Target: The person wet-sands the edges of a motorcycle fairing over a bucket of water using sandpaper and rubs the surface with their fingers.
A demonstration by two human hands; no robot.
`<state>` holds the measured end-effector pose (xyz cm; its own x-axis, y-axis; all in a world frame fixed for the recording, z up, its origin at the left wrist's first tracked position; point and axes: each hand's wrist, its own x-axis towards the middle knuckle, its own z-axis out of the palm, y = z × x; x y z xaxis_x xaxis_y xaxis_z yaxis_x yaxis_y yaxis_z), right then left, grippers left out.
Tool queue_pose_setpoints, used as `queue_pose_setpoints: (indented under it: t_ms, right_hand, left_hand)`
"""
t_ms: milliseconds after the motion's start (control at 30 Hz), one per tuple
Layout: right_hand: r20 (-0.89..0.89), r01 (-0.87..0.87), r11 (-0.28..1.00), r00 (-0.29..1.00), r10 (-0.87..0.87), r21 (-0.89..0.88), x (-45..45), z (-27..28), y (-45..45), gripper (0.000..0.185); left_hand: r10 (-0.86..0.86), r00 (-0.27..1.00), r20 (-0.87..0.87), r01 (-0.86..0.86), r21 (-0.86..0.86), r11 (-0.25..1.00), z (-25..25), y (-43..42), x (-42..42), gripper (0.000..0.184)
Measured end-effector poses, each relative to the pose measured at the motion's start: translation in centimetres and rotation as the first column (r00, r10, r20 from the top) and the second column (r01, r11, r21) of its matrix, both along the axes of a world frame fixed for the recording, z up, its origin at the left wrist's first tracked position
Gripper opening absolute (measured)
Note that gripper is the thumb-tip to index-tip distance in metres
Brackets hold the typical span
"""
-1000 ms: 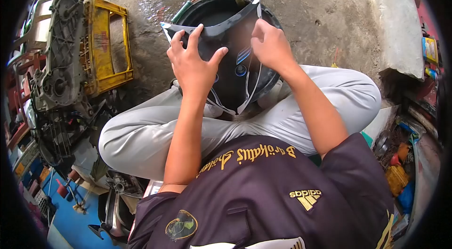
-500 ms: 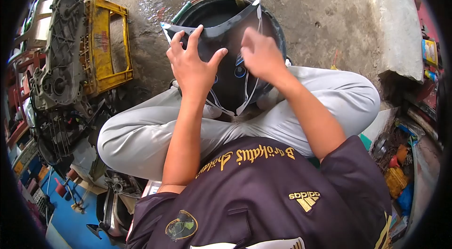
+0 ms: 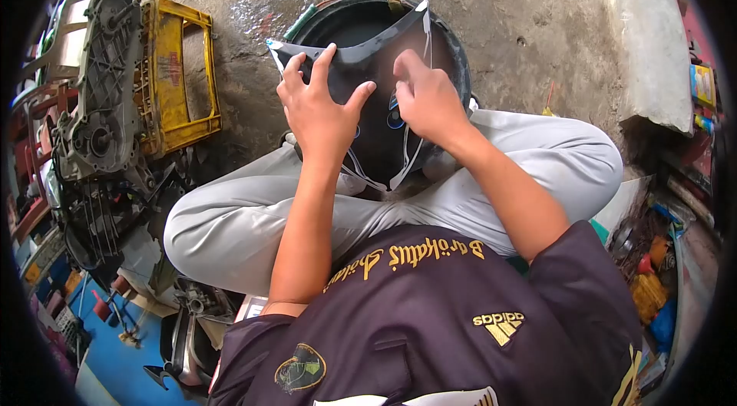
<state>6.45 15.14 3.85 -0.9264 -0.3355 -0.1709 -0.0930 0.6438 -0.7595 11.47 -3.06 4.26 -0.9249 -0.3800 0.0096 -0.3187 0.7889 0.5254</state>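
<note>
A glossy black panel (image 3: 374,72), pointed at its lower end and with whitish edges, lies across a round black tub (image 3: 458,49) between my bent legs. Blue-and-white markings (image 3: 394,116) show on its surface, and its upper edge curves inward. On the panel's left side rests my left hand (image 3: 318,110), fingers spread and thumb pointing right. My right hand (image 3: 430,99) is over the right side, its fingers curled down against the surface. What those fingers hold, if anything, is hidden. Dark shadow or reflection makes the tub's inside hard to read.
A yellow plastic crate (image 3: 173,76) and a grey metal engine casing (image 3: 104,76) stand at the left. Wet patches mark the concrete floor (image 3: 530,30). A raised concrete ledge (image 3: 652,45) runs along the right, with assorted clutter (image 3: 652,291) below it.
My right hand has shifted slightly down over the panel and looks less blurred. My left hand stays spread in the same place on it. The whole view has moved slightly.
</note>
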Motion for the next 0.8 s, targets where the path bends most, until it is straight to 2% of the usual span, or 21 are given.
queue_pose_setpoints:
  t_ms: [33, 100, 133, 167, 233, 300, 367, 433, 467, 500, 567, 633, 700, 733, 800]
  right_hand:
    - [0.002, -0.002, 1.0, 1.0, 0.002, 0.0, -0.3, 0.4, 0.1, 0.024]
    - [0.053, 0.066, 0.992, 0.996, -0.073, 0.11, -1.4, 1.2, 0.4, 0.023]
    - [0.007, 0.118, 0.987, 0.993, -0.119, 0.106, -2.1, 0.7, 0.9, 0.023]
    - [0.111, 0.15, 0.982, 0.98, -0.163, 0.115, -2.6, 1.0, 1.3, 0.022]
    - [-0.037, 0.06, 0.99, 0.998, -0.056, 0.131, -1.3, -0.1, 0.6, 0.02]
    - [0.082, -0.038, 0.998, 0.996, 0.034, 0.044, 0.3, 1.1, -0.5, 0.019]
    - [0.054, 0.043, 0.999, 0.998, -0.044, 0.022, -0.4, 1.2, -0.2, 0.016]
    - [0.006, 0.114, 0.983, 0.993, -0.116, 0.146, -2.2, 1.2, 0.8, 0.017]
    - [-0.038, 0.147, 0.984, 0.989, -0.143, 0.103, -2.8, 0.1, 1.3, 0.017]
    - [-0.042, 0.147, 0.984, 0.989, -0.143, 0.102, -2.1, -0.7, 1.3, 0.017]
    - [-0.055, 0.021, 0.977, 0.998, -0.01, 0.211, -0.3, -0.3, 0.5, 0.016]
    - [-0.007, -0.001, 0.987, 1.0, 0.002, 0.162, -0.2, 0.6, 0.4, 0.016]
    - [0.057, 0.088, 0.99, 0.994, -0.095, 0.106, -1.0, 0.8, 0.8, 0.015]
    - [-0.022, 0.114, 0.991, 0.993, -0.113, 0.076, -1.7, 0.4, 1.0, 0.015]
    - [0.051, 0.172, 0.984, 0.983, -0.174, 0.043, -2.3, 0.7, 1.7, 0.015]
  left_hand:
    - [0.007, 1.0, 0.012, -0.008, 0.032, 0.999, 0.0, 0.1, 0.2, 0.078]
    - [0.006, 1.0, 0.018, -0.006, 0.027, 1.0, 0.1, 0.1, 0.1, 0.078]
    - [0.004, 1.0, 0.016, -0.004, 0.022, 1.0, 0.1, 0.0, 0.1, 0.078]
    - [0.004, 1.0, 0.017, -0.004, 0.02, 1.0, 0.1, -0.1, 0.3, 0.078]
    - [-0.004, 1.0, -0.009, 0.004, -0.034, 0.999, -0.2, 0.0, 0.3, 0.078]
    - [0.0, 1.0, -0.007, 0.0, -0.025, 1.0, -0.1, 0.0, 0.2, 0.078]
    - [-0.002, 1.0, 0.003, 0.002, -0.021, 1.0, -0.1, 0.1, 0.2, 0.079]
    - [-0.002, 1.0, -0.002, 0.002, -0.038, 0.999, -0.2, 0.0, 0.2, 0.079]
    - [-0.005, 1.0, -0.001, 0.005, -0.041, 0.999, -0.2, -0.1, 0.3, 0.079]
    - [-0.005, 1.0, -0.004, 0.005, -0.041, 0.999, -0.3, -0.1, 0.4, 0.079]
    - [-0.002, 1.0, -0.016, 0.002, -0.033, 0.999, -0.2, 0.0, 0.1, 0.079]
    - [0.005, 1.0, 0.004, -0.005, -0.006, 1.0, -0.1, 0.0, 0.2, 0.079]
    - [0.005, 1.0, 0.008, -0.005, -0.017, 1.0, -0.1, 0.0, 0.1, 0.079]
    - [0.004, 1.0, 0.007, -0.003, -0.031, 1.0, -0.1, -0.1, 0.1, 0.079]
    - [0.002, 1.0, 0.012, -0.002, -0.033, 0.999, 0.0, -0.1, 0.3, 0.079]
